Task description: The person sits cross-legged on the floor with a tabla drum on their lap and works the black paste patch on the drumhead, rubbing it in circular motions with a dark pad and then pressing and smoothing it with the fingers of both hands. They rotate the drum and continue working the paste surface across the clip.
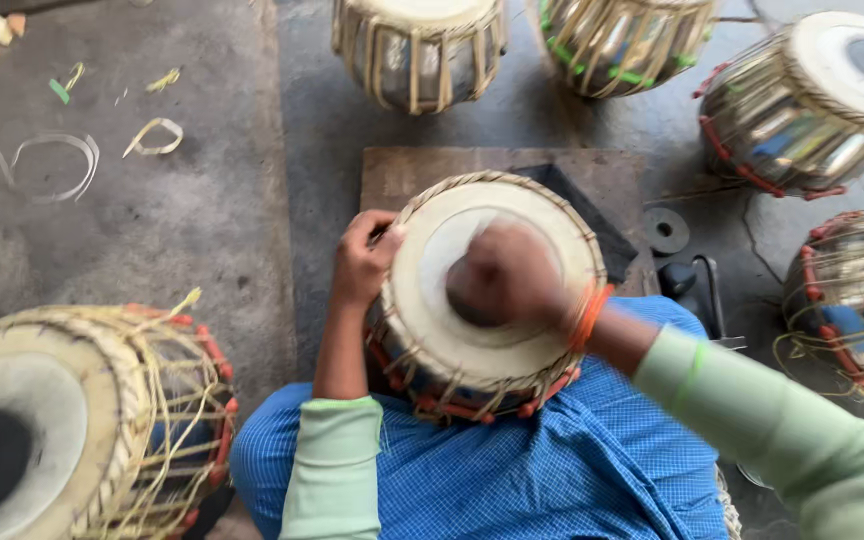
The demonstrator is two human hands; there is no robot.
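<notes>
Drum [492, 290] with a pale skin head rests on the person's blue-clad lap, over a wooden board [432, 170]. Left hand [364, 258] clasps its left rim, fingertips hidden behind the edge. Right hand [505, 272] lies on the skin, too blurred to tell whether it is open or closed.

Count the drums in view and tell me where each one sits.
6. One drum on the lap, gripped by the left hand; one bottom left; two at top centre; one top right; one at right edge. More may lie outside the frame.
</notes>
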